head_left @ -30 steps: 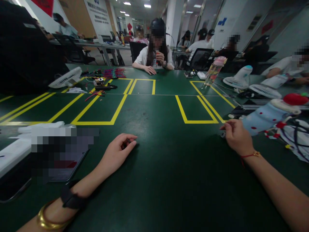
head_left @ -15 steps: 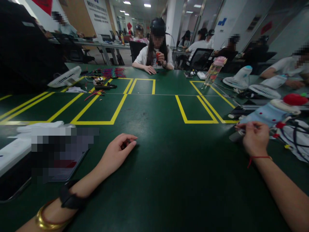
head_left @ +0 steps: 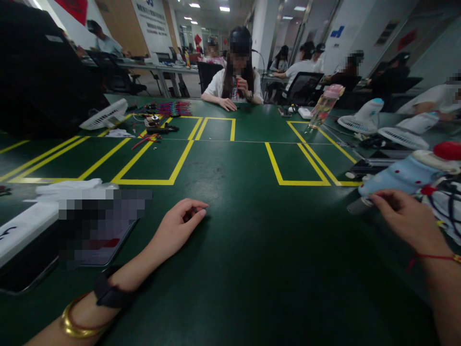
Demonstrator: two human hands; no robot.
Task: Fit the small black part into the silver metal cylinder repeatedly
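Observation:
My left hand point(head_left: 182, 222) rests on the green table, fingers curled and thumb close to the fingertips. Nothing shows between them. On its wrist are a black band and a gold bangle. At the right, my right hand point(head_left: 408, 218) has thumb and forefinger pinched together at the near end of a small grey cylinder point(head_left: 356, 206). Whether the fingertips grip it or only meet its end, I cannot tell. Just behind these fingers lies a light-blue bottle point(head_left: 392, 174) with a red top, on its side.
Left of my left hand lie a phone point(head_left: 118, 226) and a white box point(head_left: 27, 226). Yellow tape point(head_left: 144, 182) marks the table. A pink-lidded water bottle point(head_left: 324, 108) and small white fans point(head_left: 363, 117) stand further back. Opposite sits a person point(head_left: 234, 81), one hand raised.
My right hand has drawn back to the right and turned, its fingertips now at the grey cylinder's end. The cylinder and my left hand stay put. The view has shifted slightly.

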